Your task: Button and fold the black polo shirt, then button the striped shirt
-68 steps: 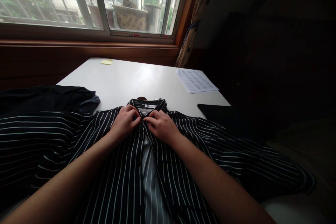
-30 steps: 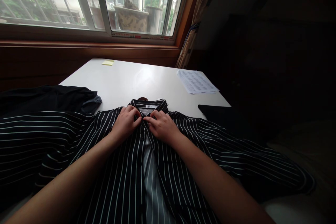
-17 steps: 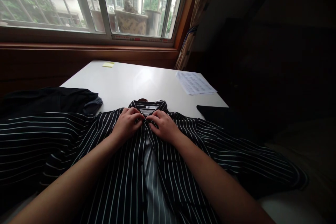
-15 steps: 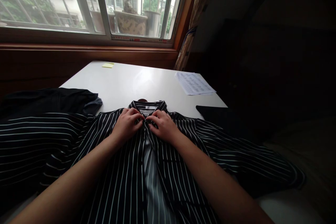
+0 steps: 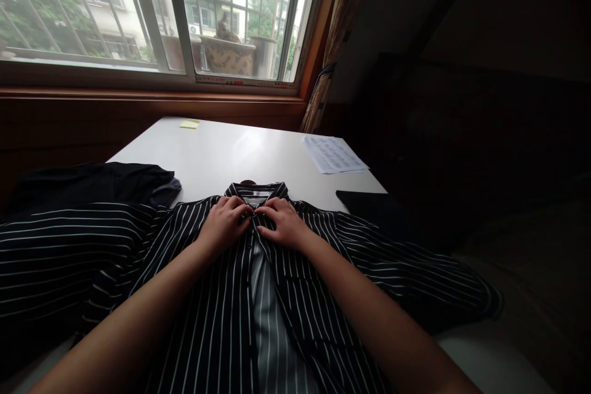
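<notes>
A black shirt with white stripes (image 5: 207, 308) lies face up on the white table, collar toward the window and sleeves spread to both sides. My left hand (image 5: 226, 221) pinches the left front edge just below the collar (image 5: 235, 192). Opposite it, my right hand (image 5: 284, 221) has its fingers bent on the right front edge at the same spot. The fingertips of both hands nearly meet there, and they hide whatever lies between them. Lower down the two fronts part, showing the greyish inside of the back (image 5: 272, 332).
Dark folded clothing (image 5: 92, 181) lies at the left of the white table (image 5: 221, 148). A yellow sticky note (image 5: 189, 124) and printed sheets (image 5: 335, 155) are toward the back. A dark flat item (image 5: 364, 200) sits at the right edge. A barred window (image 5: 231, 18) stands behind.
The view has tilted slightly, so the scene sits a little lower. My right thumb and fingers look slightly further apart; both hands stay at the shirt's front below the collar.
</notes>
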The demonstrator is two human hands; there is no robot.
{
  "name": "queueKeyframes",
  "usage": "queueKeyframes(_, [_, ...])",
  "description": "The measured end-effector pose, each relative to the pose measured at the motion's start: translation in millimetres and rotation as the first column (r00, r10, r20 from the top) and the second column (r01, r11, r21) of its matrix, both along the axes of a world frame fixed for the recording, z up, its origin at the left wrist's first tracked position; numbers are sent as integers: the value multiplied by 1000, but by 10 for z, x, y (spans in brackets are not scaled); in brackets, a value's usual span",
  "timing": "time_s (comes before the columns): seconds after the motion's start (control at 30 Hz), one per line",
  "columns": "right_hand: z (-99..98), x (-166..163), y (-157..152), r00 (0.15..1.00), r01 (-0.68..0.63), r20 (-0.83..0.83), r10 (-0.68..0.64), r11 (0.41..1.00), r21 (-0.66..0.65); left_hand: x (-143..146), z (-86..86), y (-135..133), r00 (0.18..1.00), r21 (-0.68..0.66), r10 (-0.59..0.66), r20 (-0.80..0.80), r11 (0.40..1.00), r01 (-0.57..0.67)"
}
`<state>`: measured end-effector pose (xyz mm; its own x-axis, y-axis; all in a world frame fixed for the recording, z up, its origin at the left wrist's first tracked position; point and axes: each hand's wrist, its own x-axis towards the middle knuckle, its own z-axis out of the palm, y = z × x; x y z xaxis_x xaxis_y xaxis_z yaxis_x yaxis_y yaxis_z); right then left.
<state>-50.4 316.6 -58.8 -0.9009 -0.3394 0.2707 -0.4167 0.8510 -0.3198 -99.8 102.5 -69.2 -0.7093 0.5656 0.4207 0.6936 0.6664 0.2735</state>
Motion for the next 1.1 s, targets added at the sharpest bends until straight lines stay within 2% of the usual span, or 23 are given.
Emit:
queueKeyframes(0.27, [100,132,256,971,-171,170,166,985,18,-6,-18,2,1000,20,4,15,1000,-5])
queueKeyframes(0.43, [167,289,290,962,-198,192,193,980,7,-1,-11,1,1000,7,5,-4,1000,-5])
queueKeyframes(0.57, [265,388,179,986,-134,98,135,991,-22,-2,-7,-4,1000,15,2,-3,1000,-2])
queueKeyframes(0.7, [299,490,-71,999,-30,29,31,999,-10,-13,-12,-7,1000,44,0,17,999,-1])
queueKeyframes(0.87, [145,592,-305,996,60,58,-62,997,42,-25,-24,-12,999,83,-12,53,997,7])
queueKeyframes(0.97, [49,609,-315,994,108,24,-108,994,0,-58,-28,-10,996,105,-33,83,994,25])
queueKeyframes(1.1, [-3,593,-260,996,86,16,-85,993,-81,-145,8,-14,980,147,-59,190,989,31])
